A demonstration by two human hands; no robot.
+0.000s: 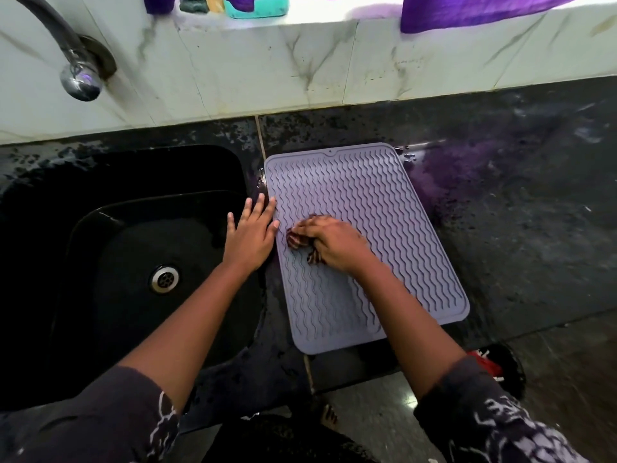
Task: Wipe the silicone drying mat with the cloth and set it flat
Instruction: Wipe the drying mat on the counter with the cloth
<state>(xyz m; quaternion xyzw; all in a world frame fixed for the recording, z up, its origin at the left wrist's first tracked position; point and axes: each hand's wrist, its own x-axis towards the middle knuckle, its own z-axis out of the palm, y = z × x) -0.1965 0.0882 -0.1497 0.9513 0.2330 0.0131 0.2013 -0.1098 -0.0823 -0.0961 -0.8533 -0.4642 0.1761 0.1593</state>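
Note:
A grey silicone drying mat (384, 208) with wavy ridges lies flat on the black counter, just right of the sink. My right hand (334, 242) presses a bunched dark striped cloth (297, 241) onto the mat's left-middle part; most of the cloth is hidden under the fingers. My left hand (252, 233) lies flat with fingers spread, its fingertips touching the mat's left edge, palm over the counter strip beside the sink.
A black sink (117, 262) with a steel drain (164, 278) fills the left. A tap (71, 66) juts from the marble-tiled wall. The wet black counter (517, 212) stretches to the right. Purple cloth (467, 10) hangs at the window ledge above.

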